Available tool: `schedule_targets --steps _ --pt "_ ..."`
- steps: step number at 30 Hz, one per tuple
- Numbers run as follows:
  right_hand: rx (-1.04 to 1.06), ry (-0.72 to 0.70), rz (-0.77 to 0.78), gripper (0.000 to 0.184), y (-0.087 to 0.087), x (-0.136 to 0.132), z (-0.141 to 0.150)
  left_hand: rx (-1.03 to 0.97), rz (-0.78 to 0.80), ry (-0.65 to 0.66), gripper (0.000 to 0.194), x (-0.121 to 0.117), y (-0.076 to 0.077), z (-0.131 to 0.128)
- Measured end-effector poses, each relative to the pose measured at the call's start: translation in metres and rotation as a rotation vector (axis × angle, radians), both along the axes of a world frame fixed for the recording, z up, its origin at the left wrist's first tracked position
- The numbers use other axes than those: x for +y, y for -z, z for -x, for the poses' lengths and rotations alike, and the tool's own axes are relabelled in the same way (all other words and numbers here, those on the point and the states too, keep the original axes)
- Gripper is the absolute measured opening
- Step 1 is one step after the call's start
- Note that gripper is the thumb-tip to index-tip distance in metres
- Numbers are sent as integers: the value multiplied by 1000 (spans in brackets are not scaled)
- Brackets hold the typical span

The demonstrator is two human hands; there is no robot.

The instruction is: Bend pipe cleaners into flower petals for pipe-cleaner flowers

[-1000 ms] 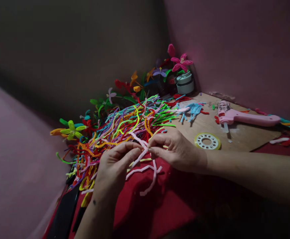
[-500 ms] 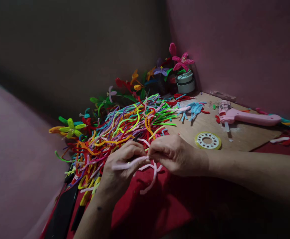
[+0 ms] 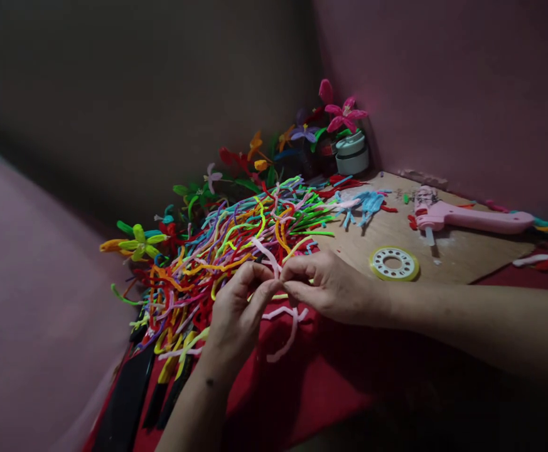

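Note:
Between my fingertips I pinch a pale pink pipe cleaner (image 3: 267, 253), whose free end points up and away from me. My left hand (image 3: 240, 307) grips it from the left, thumb against fingers. From the right, my right hand (image 3: 333, 289) pinches the same spot, its fingertips touching those of the left. Just below them, more pale pink pipe cleaner pieces (image 3: 293, 333) lie on the red cloth (image 3: 316, 389). Beyond my hands spreads a large heap of many-coloured pipe cleaners (image 3: 236, 232).
A pink glue gun (image 3: 481, 221) rests on a wooden board (image 3: 452, 263) with a roll of tape (image 3: 393, 263) and a light blue pipe cleaner bundle (image 3: 368, 207). Pipe cleaner flowers (image 3: 346, 116) stand along the wall. A dark flat object (image 3: 125, 402) lies at left.
The pale pink pipe cleaner, which lay across my left hand, now points upward from the pinch. My left hand has turned and shifted slightly right, its thumb now meeting my right fingertips.

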State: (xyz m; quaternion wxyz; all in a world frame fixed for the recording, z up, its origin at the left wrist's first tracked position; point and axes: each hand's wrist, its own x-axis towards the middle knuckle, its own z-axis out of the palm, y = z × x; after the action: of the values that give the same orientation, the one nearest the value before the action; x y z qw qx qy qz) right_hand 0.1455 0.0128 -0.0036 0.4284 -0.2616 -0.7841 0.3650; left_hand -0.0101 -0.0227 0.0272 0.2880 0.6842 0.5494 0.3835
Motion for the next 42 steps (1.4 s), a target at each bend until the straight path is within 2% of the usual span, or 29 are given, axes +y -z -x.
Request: schedule_targets --steps 3,7,10,12,14,15,18,20,22,24,28,30,32,34,36,39,42 --pt "42 -41 173 13 -3 2 0 289 -256 -26 4 -4 2 -1" --pt "170 -281 534 9 -6 4 1 534 -488 -1 4 -3 7 3" --pt "245 -311 609 12 -5 6 2 622 -621 14 4 0 10 5" --pt "242 -253 551 12 -3 6 3 660 -668 11 4 1 11 5" --pt "209 -175 445 6 0 5 4 679 -627 -3 4 1 11 3" --pt "189 -135 379 2 2 5 4 673 -568 -10 5 0 10 3" --pt "122 -42 158 11 5 1 3 576 -281 1 11 -1 5 3" --pt "66 -24 32 17 7 -1 2 474 -108 41 15 -1 2 5" --pt "15 -21 -49 21 7 -2 1 397 -14 89 17 0 -1 8" --pt "-18 43 -156 24 6 -2 -1 356 10 114 18 0 -1 10" --pt "-83 267 -516 15 4 5 -3 345 32 127 20 -2 -2 10" --pt "-120 282 -633 18 4 9 -4 345 37 128 21 -2 -2 10" --pt "-153 239 -660 20 3 11 -5 345 33 110 20 -2 -3 10" --pt "-187 189 -589 20 2 9 -4 345 37 71 19 -2 -4 11" --pt "-217 180 -452 21 0 6 -3 336 36 23 19 -1 -5 11" --pt "-219 169 -207 24 -3 1 -1 298 46 -36 19 -1 -5 9" --pt "-134 35 79 25 -4 2 0 250 63 -65 19 -2 -5 9"
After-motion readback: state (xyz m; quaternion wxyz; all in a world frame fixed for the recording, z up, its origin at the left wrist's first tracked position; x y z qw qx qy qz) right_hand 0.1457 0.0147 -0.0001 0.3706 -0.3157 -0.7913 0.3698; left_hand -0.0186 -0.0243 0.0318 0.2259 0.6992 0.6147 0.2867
